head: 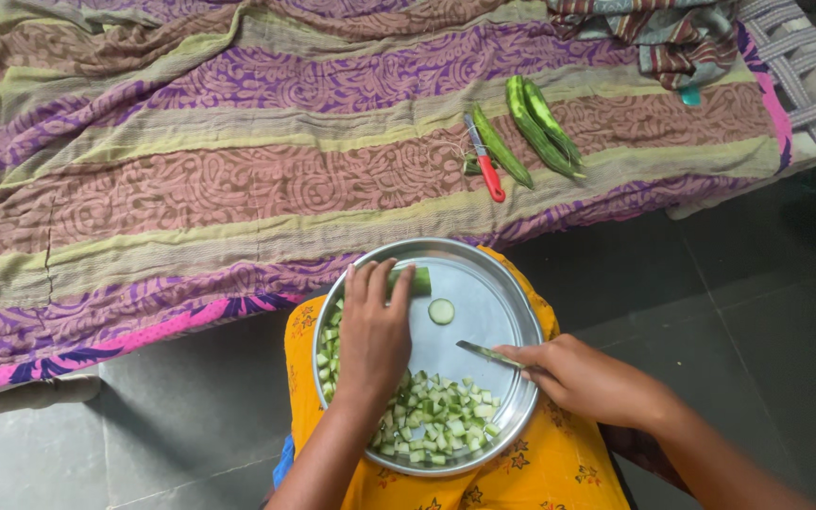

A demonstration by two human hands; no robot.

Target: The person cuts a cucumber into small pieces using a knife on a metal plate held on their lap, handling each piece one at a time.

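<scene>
A heap of diced gourd pieces (432,416) is already gathered in the steel plate (512,283) between the hands, while a short green stub (415,280) is pinned under the flattened left hand (373,331), a small knife (489,354) is gripped in the closed right hand (583,378), and three whole ridged gourds (531,132) are left uncut on the bed beyond.

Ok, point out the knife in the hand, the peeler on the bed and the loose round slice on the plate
knife (486,353): head view, middle of the blade
peeler (491,178): head view, red handle
slice (441,311): head view, centre of the cut face
</scene>
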